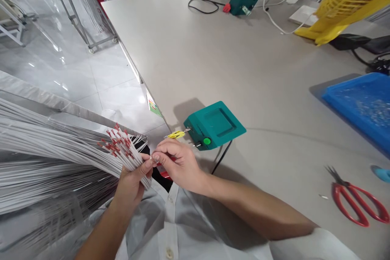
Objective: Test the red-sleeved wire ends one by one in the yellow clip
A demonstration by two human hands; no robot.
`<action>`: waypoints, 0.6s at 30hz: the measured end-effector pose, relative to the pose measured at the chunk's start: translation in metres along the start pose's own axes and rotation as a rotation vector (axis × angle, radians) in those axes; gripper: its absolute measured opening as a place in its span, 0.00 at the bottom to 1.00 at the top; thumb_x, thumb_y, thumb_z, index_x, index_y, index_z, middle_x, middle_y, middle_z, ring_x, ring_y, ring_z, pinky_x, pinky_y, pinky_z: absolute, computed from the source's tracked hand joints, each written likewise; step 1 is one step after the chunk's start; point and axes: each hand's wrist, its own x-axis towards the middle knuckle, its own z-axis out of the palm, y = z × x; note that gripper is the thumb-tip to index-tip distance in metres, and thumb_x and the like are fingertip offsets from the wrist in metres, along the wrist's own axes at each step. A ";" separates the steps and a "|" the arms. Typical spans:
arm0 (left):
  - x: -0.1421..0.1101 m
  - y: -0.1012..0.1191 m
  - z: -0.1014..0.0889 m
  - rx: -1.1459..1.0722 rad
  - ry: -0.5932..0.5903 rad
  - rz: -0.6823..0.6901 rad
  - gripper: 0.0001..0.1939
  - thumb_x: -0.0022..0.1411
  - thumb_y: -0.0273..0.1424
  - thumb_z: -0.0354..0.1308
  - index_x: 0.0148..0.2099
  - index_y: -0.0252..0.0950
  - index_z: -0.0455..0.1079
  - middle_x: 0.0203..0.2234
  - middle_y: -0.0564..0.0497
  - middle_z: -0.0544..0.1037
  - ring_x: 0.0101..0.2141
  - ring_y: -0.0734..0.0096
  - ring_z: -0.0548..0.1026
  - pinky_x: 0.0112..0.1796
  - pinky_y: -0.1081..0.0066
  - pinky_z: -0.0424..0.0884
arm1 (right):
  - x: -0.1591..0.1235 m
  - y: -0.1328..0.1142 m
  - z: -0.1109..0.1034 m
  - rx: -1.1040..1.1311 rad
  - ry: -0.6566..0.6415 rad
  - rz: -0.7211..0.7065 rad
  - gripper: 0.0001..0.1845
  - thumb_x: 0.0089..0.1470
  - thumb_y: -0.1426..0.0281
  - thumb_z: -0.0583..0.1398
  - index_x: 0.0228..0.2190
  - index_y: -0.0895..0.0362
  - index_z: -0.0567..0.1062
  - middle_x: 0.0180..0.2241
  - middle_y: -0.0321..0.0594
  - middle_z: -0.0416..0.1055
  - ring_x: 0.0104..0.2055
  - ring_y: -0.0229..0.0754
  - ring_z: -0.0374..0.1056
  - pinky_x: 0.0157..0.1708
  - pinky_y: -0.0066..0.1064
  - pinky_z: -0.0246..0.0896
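Observation:
A bundle of white cables (135, 162), many with reddish-brown ends, is gripped in my left hand (132, 185) at the table's near left edge. My right hand (179, 164) meets it at the fingertips, thumb and index finger pinched together. Whatever lies in that pinch is too small to make out. Just beyond my right hand sits a green box (215, 126) with a round green button. A yellow clip (176, 134) is attached at its left side, close above my right knuckles. Something red is partly hidden beneath my right hand.
Long white cables (45, 138) hang on a rack at left. Red-handled scissors (355, 199) and a blue tray (365, 105) are at right on the table (243, 65). Farther back stand a second green box (243, 2), a yellow fan (353, 4) and power cords.

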 end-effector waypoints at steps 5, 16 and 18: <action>0.000 -0.004 0.001 -0.018 0.008 0.002 0.06 0.44 0.30 0.66 0.25 0.34 0.72 0.17 0.56 0.70 0.20 0.80 0.63 0.23 0.77 0.60 | -0.006 0.002 0.003 0.028 0.040 0.023 0.07 0.52 0.73 0.56 0.24 0.58 0.71 0.24 0.37 0.69 0.27 0.35 0.64 0.29 0.28 0.62; 0.000 -0.002 0.000 -0.040 0.029 0.003 0.07 0.43 0.30 0.67 0.25 0.33 0.72 0.18 0.54 0.71 0.19 0.81 0.63 0.22 0.78 0.60 | -0.011 0.004 -0.006 -0.003 0.026 0.075 0.03 0.50 0.73 0.56 0.27 0.58 0.70 0.27 0.39 0.67 0.25 0.34 0.60 0.24 0.27 0.59; 0.000 -0.004 0.000 -0.011 0.006 0.014 0.06 0.45 0.30 0.66 0.25 0.33 0.73 0.17 0.55 0.70 0.20 0.80 0.64 0.23 0.78 0.60 | -0.008 0.002 -0.008 -0.002 0.011 0.047 0.09 0.49 0.70 0.58 0.35 0.59 0.72 0.31 0.42 0.70 0.24 0.33 0.60 0.23 0.27 0.59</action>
